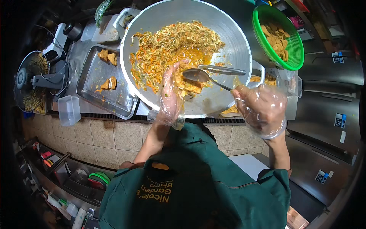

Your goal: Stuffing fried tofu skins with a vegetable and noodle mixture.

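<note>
My left hand (170,94), in a clear plastic glove, holds fried tofu pieces (193,86) over the near part of a large round metal pan (237,37). In my right hand (261,107), also gloved, is the handle of a metal spoon (196,75); its bowl is at the tofu. Metal tongs (226,69) lie just beyond the spoon. A mound of shredded vegetable and bean sprout mix (183,37) fills the far and left part of the pan, with orange liquid beside it.
Left of the pan, a metal tray (98,74) bears several filled tofu pieces (108,83). An empty plastic container (69,110) and a fan (31,81) stand farther left. At upper right is a green basket (297,48) of tofu pieces. The pan's handle (258,70) juts right.
</note>
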`<state>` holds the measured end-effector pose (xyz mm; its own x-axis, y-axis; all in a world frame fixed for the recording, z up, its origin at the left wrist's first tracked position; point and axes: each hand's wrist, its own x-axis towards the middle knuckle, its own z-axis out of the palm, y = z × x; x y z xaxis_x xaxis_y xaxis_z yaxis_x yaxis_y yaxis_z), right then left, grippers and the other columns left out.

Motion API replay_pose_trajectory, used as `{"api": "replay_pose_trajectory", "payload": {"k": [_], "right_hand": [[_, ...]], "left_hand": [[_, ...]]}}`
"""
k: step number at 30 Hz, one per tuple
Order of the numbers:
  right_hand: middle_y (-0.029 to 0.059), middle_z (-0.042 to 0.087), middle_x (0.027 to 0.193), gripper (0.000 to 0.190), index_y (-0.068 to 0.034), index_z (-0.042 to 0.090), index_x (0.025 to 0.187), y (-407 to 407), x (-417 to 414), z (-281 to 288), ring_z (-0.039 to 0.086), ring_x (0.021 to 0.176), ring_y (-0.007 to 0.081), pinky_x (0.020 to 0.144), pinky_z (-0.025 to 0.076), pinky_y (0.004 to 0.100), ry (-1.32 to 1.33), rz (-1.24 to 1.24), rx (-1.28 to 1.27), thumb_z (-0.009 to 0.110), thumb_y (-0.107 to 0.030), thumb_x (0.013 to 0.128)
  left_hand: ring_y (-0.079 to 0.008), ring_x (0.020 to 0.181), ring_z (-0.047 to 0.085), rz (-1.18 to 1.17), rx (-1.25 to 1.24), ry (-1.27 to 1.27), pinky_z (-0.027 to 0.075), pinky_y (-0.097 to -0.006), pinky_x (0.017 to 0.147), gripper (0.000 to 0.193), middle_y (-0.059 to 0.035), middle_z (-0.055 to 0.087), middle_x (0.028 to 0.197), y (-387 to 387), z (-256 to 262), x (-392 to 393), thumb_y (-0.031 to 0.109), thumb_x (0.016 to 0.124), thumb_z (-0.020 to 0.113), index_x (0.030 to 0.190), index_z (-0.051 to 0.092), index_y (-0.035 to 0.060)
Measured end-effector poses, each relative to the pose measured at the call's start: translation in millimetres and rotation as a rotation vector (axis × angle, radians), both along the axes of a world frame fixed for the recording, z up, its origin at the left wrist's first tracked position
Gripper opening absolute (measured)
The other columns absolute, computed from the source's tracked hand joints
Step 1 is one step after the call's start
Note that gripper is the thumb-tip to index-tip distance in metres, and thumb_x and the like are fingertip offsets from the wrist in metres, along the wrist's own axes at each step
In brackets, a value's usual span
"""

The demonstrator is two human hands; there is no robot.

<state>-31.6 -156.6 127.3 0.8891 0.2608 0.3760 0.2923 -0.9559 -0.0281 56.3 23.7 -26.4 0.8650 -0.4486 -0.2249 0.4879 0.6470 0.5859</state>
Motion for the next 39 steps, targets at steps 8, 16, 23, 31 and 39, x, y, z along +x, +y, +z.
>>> {"api": "replay_pose_trajectory", "payload": {"k": [8,16,23,31,39], "right_hand": [[-0.0014,0.046,0.055,0.018,-0.012,0.069,0.088,0.5,7.9,-19.8,0.049,0.049,0.016,0.044,0.038,0.0336,0.02,0.111,-0.008,0.082,-0.015,0.076],[-0.005,0.041,0.057,0.018,-0.01,0.07,0.093,-6.7,-1.9,-40.1,0.046,0.052,0.0112,0.044,0.036,0.0287,-0.163,0.138,-0.168,0.08,-0.018,0.08],[-0.0048,0.042,0.056,0.019,-0.011,0.072,0.09,-4.3,-5.3,-37.9,0.047,0.051,0.0105,0.043,0.035,0.028,-0.162,0.096,-0.137,0.083,-0.018,0.077],[-0.0012,0.048,0.056,0.017,-0.013,0.07,0.085,-8.9,12.5,-17.1,0.049,0.048,0.0171,0.044,0.038,0.0329,-0.171,0.034,-0.081,0.084,-0.019,0.076],[0.0015,0.054,0.058,0.013,-0.011,0.069,0.082,8.9,24.5,-4.8,0.053,0.05,0.0182,0.045,0.041,0.0343,-0.022,0.125,-0.082,0.079,-0.018,0.081]], "left_hand": [[-0.0241,0.123,0.056,0.035,0.058,0.045,0.049,-0.0419,0.103,0.059,-0.0134,0.056,0.133,-1.7,-3.6,-0.9,0.049,0.107,0.032,0.139,0.047,0.0029],[-0.0243,0.115,0.059,0.108,-0.012,0.279,0.048,-0.0425,0.099,0.059,-0.0094,0.057,0.128,-10.2,12.8,8.4,0.055,0.103,0.038,0.138,0.047,0.0082],[-0.0263,0.112,0.06,0.126,-0.018,0.268,0.048,-0.0417,0.098,0.061,-0.011,0.061,0.123,-18.6,14.2,12.3,0.056,0.1,0.041,0.136,0.049,0.0074],[-0.0253,0.118,0.058,0.119,0.132,0.316,0.045,-0.042,0.103,0.058,-0.0103,0.06,0.127,-17.6,27.1,9.8,0.054,0.101,0.041,0.137,0.048,0.0084],[-0.0221,0.124,0.053,0.065,0.025,0.235,0.041,-0.0396,0.108,0.057,-0.01,0.051,0.136,-8.4,6.8,10.8,0.049,0.104,0.038,0.144,0.041,0.0079]]}}
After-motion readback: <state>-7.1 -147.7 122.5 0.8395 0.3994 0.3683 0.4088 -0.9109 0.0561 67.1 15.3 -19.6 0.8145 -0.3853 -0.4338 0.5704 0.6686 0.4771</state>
